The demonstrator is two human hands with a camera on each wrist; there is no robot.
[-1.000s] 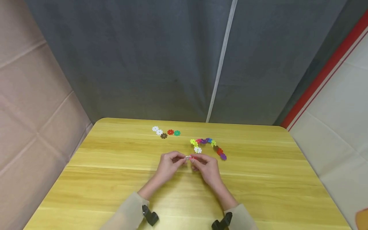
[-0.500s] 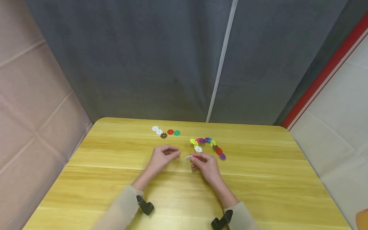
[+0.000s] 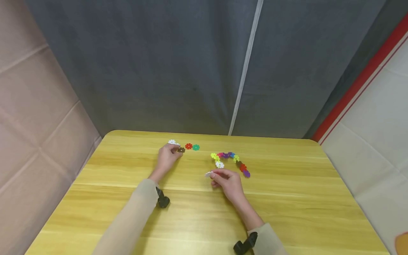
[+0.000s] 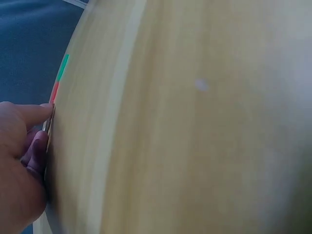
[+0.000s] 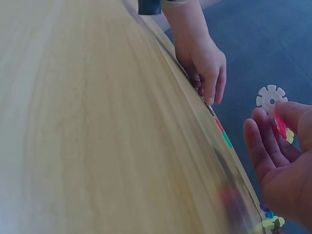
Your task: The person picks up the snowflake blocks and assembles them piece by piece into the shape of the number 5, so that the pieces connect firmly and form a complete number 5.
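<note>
Your white disc (image 3: 208,174) with a red one clipped on was held mid-surface; your brown disc (image 3: 181,149) lay flat far left.

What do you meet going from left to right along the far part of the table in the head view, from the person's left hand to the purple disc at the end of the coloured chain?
Left hand → brown disc → red disc → green disc → yellow-green disc that starts the chain → purple disc at its end.

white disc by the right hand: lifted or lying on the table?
Lifted. The right hand pinches the white disc upright with a pink piece, and in the right wrist view it stands clear of the table.
</note>
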